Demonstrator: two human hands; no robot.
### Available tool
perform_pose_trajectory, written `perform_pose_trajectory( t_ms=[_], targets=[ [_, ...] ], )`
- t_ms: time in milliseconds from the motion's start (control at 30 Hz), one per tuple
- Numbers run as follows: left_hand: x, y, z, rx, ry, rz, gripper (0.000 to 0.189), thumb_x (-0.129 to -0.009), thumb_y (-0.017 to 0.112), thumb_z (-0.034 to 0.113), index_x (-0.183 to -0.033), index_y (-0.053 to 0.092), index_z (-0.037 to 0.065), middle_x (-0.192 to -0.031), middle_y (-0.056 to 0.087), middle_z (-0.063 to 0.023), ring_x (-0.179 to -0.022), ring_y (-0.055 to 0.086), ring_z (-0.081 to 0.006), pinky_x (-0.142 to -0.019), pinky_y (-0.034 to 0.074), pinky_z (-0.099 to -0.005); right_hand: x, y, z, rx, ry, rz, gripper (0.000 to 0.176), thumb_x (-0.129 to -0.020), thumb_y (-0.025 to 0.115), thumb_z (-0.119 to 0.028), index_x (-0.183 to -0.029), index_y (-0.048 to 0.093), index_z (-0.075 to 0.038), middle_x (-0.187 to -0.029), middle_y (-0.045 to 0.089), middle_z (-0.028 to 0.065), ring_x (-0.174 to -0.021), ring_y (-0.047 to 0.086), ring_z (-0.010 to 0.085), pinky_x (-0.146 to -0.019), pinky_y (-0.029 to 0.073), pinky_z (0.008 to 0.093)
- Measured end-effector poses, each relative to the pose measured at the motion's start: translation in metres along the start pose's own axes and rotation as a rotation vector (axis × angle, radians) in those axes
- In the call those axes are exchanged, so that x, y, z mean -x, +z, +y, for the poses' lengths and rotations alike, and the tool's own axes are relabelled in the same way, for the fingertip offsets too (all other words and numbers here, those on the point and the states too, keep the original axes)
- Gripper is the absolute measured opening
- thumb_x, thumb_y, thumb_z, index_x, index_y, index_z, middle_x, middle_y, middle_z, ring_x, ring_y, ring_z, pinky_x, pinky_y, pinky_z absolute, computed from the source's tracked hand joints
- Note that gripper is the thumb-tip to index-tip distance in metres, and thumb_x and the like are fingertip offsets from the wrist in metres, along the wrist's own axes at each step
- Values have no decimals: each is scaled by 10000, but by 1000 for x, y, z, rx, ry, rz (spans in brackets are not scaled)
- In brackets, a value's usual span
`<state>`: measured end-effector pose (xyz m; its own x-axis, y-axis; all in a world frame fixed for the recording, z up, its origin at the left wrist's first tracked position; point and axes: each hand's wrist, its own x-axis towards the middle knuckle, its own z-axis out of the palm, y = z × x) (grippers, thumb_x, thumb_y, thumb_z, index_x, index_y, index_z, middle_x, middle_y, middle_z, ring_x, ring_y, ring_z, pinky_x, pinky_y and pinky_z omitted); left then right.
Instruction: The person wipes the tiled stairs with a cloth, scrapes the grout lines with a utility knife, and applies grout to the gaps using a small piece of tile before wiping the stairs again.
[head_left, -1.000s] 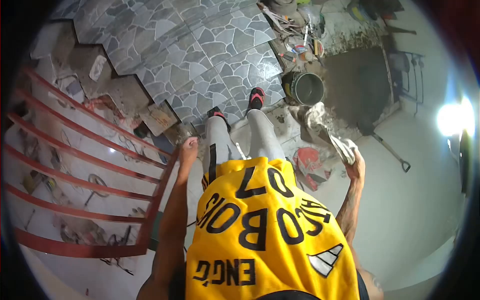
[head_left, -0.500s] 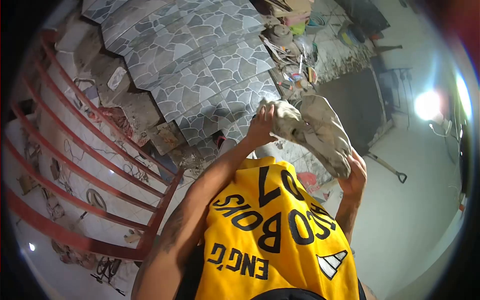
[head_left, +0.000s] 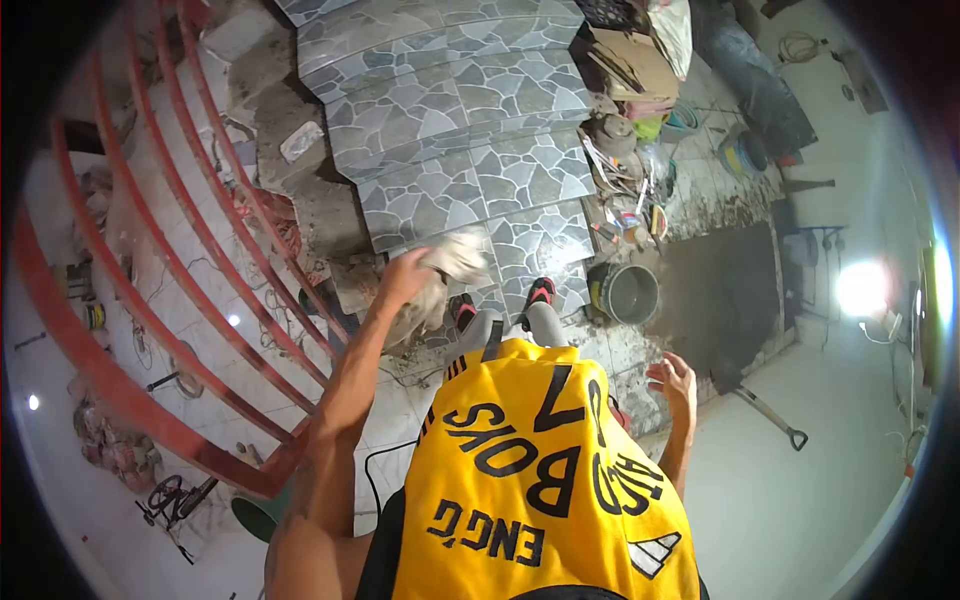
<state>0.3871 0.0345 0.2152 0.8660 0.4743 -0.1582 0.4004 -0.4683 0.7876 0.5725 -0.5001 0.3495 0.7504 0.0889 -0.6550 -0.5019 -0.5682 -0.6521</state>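
Note:
My left hand [head_left: 403, 275] is closed on a beige cloth [head_left: 458, 256], out to the left over the foot of the tiled steps [head_left: 420, 205]. The cloth is bunched and blurred by motion, and part of it hangs below the hand. My right hand [head_left: 677, 382] is empty, its fingers apart and slightly bent. It hovers off to the right of the yellow shirt [head_left: 530, 440], short of the dark wet patch of mortar [head_left: 720, 290]. A metal bucket [head_left: 632, 293] stands between that patch and my feet.
Red railing bars [head_left: 190, 230] curve along the left. Hand tools [head_left: 625, 185] and bags crowd the right edge of the steps. A shovel handle [head_left: 772, 415] lies at the right, and a tub [head_left: 742, 153] stands farther back. A green container [head_left: 262, 515] is at lower left.
The cloth was stretched between both hands in front of me. My right hand has let go and dropped lower; my left has swung the cloth leftward. The view has shifted, showing the bucket and my feet.

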Motion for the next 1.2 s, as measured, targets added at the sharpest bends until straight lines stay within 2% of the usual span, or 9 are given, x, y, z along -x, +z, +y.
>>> perform_pose_trajectory(
  t_ms=[67, 233, 433, 533, 700, 833, 900, 1000, 1200],
  targets=[
    [27, -6, -79, -516, -632, -346, 372, -893, 572, 273, -1149, 646, 13, -1068, 682, -217, -993, 654, -399, -836, 509, -479, -15, 16, 37, 121, -47, -98, 434, -954, 559, -220, -1306, 521, 33, -939, 698, 147, -867, 701, 253, -705, 570, 339],
    [72, -35, -116, -593, -652, -218, 468, -979, 405, 365, -1025, 681, -10, -1028, 677, -257, -961, 653, -412, -856, 498, -505, -1, 78, -12, 720, -370, -144, 277, -897, 608, -182, -1118, 645, -19, -983, 685, 183, -909, 656, 350, -791, 528, 423],
    [58, -91, -100, -626, -591, -384, 452, -973, 442, 345, -961, 668, -46, -984, 660, -287, -913, 651, -418, -781, 491, -515, -17, 166, -82, 706, -660, -344, 389, -893, 644, -240, -1195, 594, 0, -1095, 636, 235, -955, 636, 408, -799, 521, 444],
    [35, -91, -79, -241, -471, 39, 443, -968, 474, 343, -888, 675, -43, -792, 642, -269, -769, 652, -412, -690, 496, -514, -2, 211, -129, 651, -766, -499, 530, -875, 683, -298, -1285, 545, 8, -1136, 624, 242, -1025, 625, 401, -851, 525, 454],
    [36, -64, 45, -46, -250, 141, 447, -985, 469, 332, -857, 686, -37, -582, 594, -194, -557, 607, -365, -536, 479, -487, 1, 285, -170, 688, -1241, -390, 639, -838, 723, -298, -1351, 486, -1, -1146, 617, 249, -988, 644, 391, -862, 529, 432],
    [33, -49, 98, -452, 149, 167, 307, -986, 497, 229, -1112, 677, 16, -843, 662, -235, -760, 664, -312, -599, 503, -418, -21, 321, -178, 667, -1559, -203, 670, -795, 746, -280, -1356, 488, -18, -1131, 629, 227, -927, 663, 380, -848, 531, 402],
    [26, -53, 114, 312, -182, 211, 413, -977, 561, 311, -1251, 584, 3, -1031, 662, -173, -913, 656, -245, -665, 521, -376, -14, 317, -202, 632, -1133, -426, 534, -757, 678, -105, -1275, 564, -41, -954, 661, 185, -916, 650, 379, -781, 528, 440],
    [13, -51, 121, 1176, -205, 261, 539, -952, 608, 417, -1228, 563, -44, -1020, 646, -70, -893, 630, -142, -679, 542, -312, -20, 302, -215, 625, -1363, -344, 397, -779, 671, -119, -1172, 640, -79, -939, 679, 158, -834, 667, 361, -715, 540, 424],
    [11, -95, 101, 889, -388, 152, 506, -871, 722, 405, -1109, 598, -24, -906, 626, -45, -698, 599, -116, -610, 532, -287, -16, 240, -277, 953, -1195, -205, 245, -905, 592, -235, -1100, 680, -114, -906, 705, 107, -762, 680, 300, -629, 545, 388]
  ],
)
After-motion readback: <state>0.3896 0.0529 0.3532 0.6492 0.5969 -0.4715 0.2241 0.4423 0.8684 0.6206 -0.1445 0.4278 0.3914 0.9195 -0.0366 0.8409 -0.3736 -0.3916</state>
